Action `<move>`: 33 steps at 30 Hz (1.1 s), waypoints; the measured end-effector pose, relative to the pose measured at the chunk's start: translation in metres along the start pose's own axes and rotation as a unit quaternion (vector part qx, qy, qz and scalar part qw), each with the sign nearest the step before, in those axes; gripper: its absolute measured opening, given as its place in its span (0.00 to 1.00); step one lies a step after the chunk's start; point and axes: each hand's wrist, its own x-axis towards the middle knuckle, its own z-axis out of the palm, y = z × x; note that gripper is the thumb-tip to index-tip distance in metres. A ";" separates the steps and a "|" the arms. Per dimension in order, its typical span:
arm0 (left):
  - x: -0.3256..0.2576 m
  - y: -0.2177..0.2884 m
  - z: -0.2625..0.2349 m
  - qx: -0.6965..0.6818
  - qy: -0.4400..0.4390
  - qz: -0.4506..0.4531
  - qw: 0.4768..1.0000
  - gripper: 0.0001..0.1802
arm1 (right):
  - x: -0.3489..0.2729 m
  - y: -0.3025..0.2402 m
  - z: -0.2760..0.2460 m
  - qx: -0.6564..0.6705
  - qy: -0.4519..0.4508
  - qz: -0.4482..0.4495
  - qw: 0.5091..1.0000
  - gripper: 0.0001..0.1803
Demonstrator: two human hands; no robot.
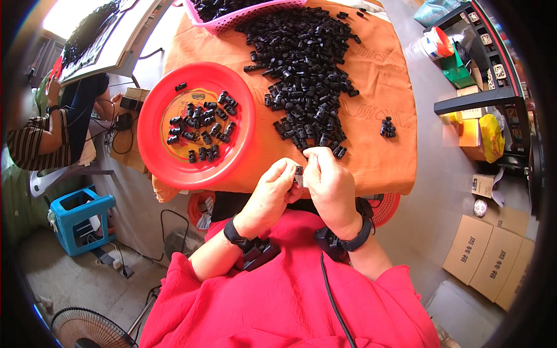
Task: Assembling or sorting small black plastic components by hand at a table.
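Just in front of the table's near edge, my left hand point(271, 190) pinches a small black cord lock point(299, 171). Close beside it, my right hand point(328, 180) is closed with its fingertips pressed together; what they grip is hidden. Beyond my hands spreads a big pile of black cord-lock pieces point(307, 75) on an orange cloth point(371, 133). To the left stands a round red plastic basin point(152, 130), with several cord locks point(206, 119) scattered over its yellow bottom. A little separate cluster of black pieces point(388, 127) lies to the right of the pile.
A pink basket point(220, 24) full of black pieces sits at the table's far edge. Another person point(49, 127) works at the far left. Around the table are a blue stool point(83, 217), a fan point(87, 327), cardboard boxes point(487, 255) and a dark shelf point(476, 103).
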 end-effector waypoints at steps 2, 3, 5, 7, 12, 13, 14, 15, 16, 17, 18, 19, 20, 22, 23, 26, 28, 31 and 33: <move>-0.001 -0.001 0.000 -0.007 0.005 -0.005 1.000 0.10 | -0.001 0.002 0.001 0.008 -0.004 0.008 1.000 0.05; 0.000 -0.002 0.000 -0.007 0.004 -0.006 1.000 0.10 | 0.000 0.003 0.002 0.012 -0.007 0.017 1.000 0.05; 0.000 -0.003 0.000 -0.021 0.005 -0.010 1.000 0.09 | 0.000 0.004 0.002 0.016 -0.011 0.026 0.999 0.06; 0.001 -0.002 0.001 -0.016 0.007 -0.006 1.000 0.09 | -0.001 0.005 0.003 -0.045 0.010 -0.024 0.999 0.06; 0.001 0.002 0.006 0.019 0.016 0.006 1.000 0.08 | 0.001 0.002 0.004 -0.082 0.019 -0.060 0.995 0.06; 0.001 0.001 0.006 0.014 0.016 0.007 1.000 0.08 | 0.001 0.002 0.005 -0.074 0.018 -0.060 0.995 0.06; 0.001 0.001 0.006 0.008 0.016 0.008 1.000 0.07 | 0.001 0.002 0.005 -0.073 0.018 -0.061 0.995 0.06; 0.001 0.001 0.006 0.008 0.017 0.009 1.000 0.07 | 0.001 0.001 0.004 -0.069 0.011 -0.052 0.996 0.06; 0.001 0.001 0.006 -0.004 0.019 0.006 1.000 0.07 | 0.001 0.001 0.004 -0.064 0.005 -0.044 0.997 0.06; 0.000 0.000 0.007 -0.016 0.020 0.004 1.000 0.06 | 0.001 0.002 0.004 -0.064 0.005 -0.044 0.997 0.06; 0.000 0.000 0.008 -0.016 0.020 0.004 1.000 0.06 | 0.000 0.003 0.005 -0.061 0.010 -0.043 0.997 0.06; 0.001 -0.001 0.009 -0.018 0.027 0.008 0.999 0.06 | 0.000 0.003 0.005 -0.058 0.015 -0.042 0.997 0.07; 0.001 -0.001 0.010 -0.021 0.033 0.012 0.999 0.06 | 0.000 0.003 0.005 -0.059 0.015 -0.042 0.997 0.07; 0.001 -0.001 0.012 -0.022 0.035 0.011 0.999 0.06 | -0.001 0.002 0.005 -0.040 0.020 -0.035 0.998 0.07; 0.000 0.000 0.012 -0.021 0.039 0.012 0.999 0.06 | -0.001 0.002 0.005 -0.040 0.020 -0.035 0.998 0.07; -0.001 0.000 0.010 -0.042 0.023 0.010 0.999 0.08 | 0.001 0.003 0.003 -0.050 0.034 -0.027 0.998 0.08; -0.007 0.005 0.012 -0.033 0.028 0.002 0.999 0.08 | 0.005 0.009 -0.005 -0.005 0.048 0.011 0.999 0.10; -0.009 0.012 0.011 -0.039 0.017 -0.021 0.999 0.10 | 0.001 0.010 -0.022 0.081 0.067 -0.030 0.994 0.10; -0.006 0.013 0.008 -0.053 -0.001 -0.033 0.998 0.11 | -0.001 0.006 -0.024 0.071 0.070 -0.040 0.994 0.08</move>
